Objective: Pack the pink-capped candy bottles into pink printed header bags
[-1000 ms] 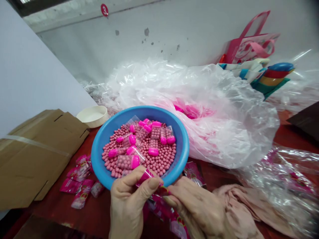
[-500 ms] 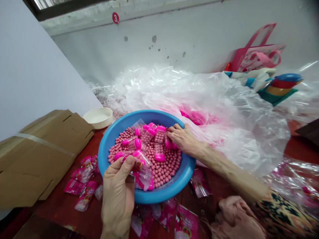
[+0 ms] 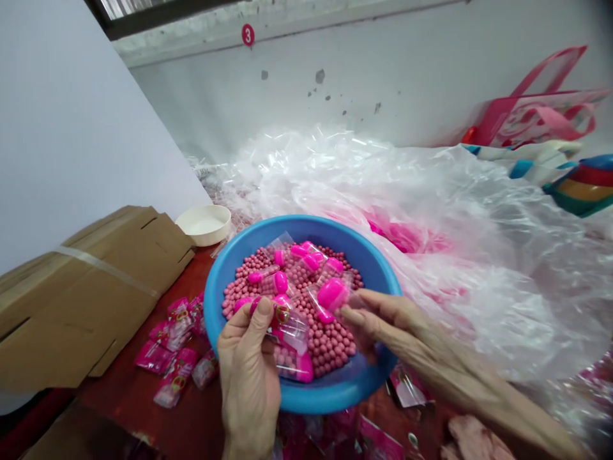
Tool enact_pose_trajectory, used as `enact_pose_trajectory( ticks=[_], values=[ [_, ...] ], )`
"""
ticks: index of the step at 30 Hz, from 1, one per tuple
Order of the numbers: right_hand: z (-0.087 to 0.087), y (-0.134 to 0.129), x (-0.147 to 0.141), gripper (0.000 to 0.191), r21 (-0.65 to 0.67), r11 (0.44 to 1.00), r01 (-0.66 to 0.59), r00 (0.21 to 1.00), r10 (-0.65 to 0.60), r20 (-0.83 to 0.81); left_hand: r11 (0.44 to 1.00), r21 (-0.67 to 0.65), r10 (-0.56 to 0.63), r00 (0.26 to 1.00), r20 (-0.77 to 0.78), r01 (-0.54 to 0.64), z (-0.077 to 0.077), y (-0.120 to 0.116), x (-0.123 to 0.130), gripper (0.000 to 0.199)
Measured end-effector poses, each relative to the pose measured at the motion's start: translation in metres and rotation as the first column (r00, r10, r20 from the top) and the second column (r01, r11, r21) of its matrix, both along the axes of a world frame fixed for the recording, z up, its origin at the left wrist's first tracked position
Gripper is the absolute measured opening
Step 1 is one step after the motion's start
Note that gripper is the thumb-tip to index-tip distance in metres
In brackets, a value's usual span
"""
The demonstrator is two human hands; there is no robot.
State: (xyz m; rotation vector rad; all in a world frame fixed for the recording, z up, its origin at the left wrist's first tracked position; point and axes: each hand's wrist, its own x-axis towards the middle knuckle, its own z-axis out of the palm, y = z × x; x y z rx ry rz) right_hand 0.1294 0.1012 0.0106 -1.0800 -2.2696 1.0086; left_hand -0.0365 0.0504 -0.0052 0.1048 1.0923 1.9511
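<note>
A blue plastic basin [image 3: 306,401] holds many pink beads [image 3: 331,348], with several small clear bottles with bright pink caps lying on top. My left hand [image 3: 249,374], over the near left rim, pinches a small clear plastic bag with pink print [image 3: 293,329] between thumb and fingers. Over the right side of the basin, my right hand [image 3: 383,319] grips a small bottle with a pink cap [image 3: 334,292], its cap end pointing left toward the bag. The fingers hide much of its clear body. Bag and bottle are apart.
Filled pink packets [image 3: 176,377] lie on the red table left of the basin, and more lie in front. Flattened cardboard [image 3: 96,300] and a white round dish [image 3: 205,223] stand left. Clear plastic sheeting [image 3: 460,191] is heaped behind and right; a pink bag [image 3: 541,115] leans on the wall.
My right hand has come up from the beads at the far right of the basin, toward me, with a bottle in it. My left hand keeps the bag. The view has shifted left.
</note>
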Motion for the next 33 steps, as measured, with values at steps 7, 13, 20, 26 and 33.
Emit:
enact_pose_trajectory(
  ticks=[7, 13, 20, 26, 33],
  values=[
    [-0.006, -0.043, -0.022, 0.036, -0.549, 0.835, -0.027, 0.882, -0.238, -0.406, 1.000, -0.003, 0.027, 0.992, -0.124, -0.028, -0.002, -0.001, 0.003, 0.017],
    [-0.009, -0.059, -0.024, 0.035, -0.442, 0.871, 0.216, 0.805, -0.414, -0.424, 1.000, -0.012, 0.022, 0.995, -0.100, -0.024, -0.001, -0.002, 0.005, 0.015],
    [-0.007, -0.059, -0.027, 0.037, -0.213, 0.931, 0.296, 0.877, -0.353, -0.326, 1.000, 0.007, 0.012, 0.997, -0.077, -0.012, -0.002, -0.001, 0.006, 0.017],
    [0.000, -0.054, -0.021, 0.034, -0.012, 0.990, 0.138, 0.965, -0.137, -0.225, 0.999, -0.008, 0.043, 0.988, -0.147, -0.045, -0.003, -0.002, 0.007, 0.016],
    [-0.007, -0.058, -0.020, 0.029, -0.003, 0.986, 0.169, 0.974, -0.167, -0.150, 0.998, -0.003, -0.065, 0.974, -0.219, 0.065, -0.006, -0.004, 0.007, 0.009]
  ],
)
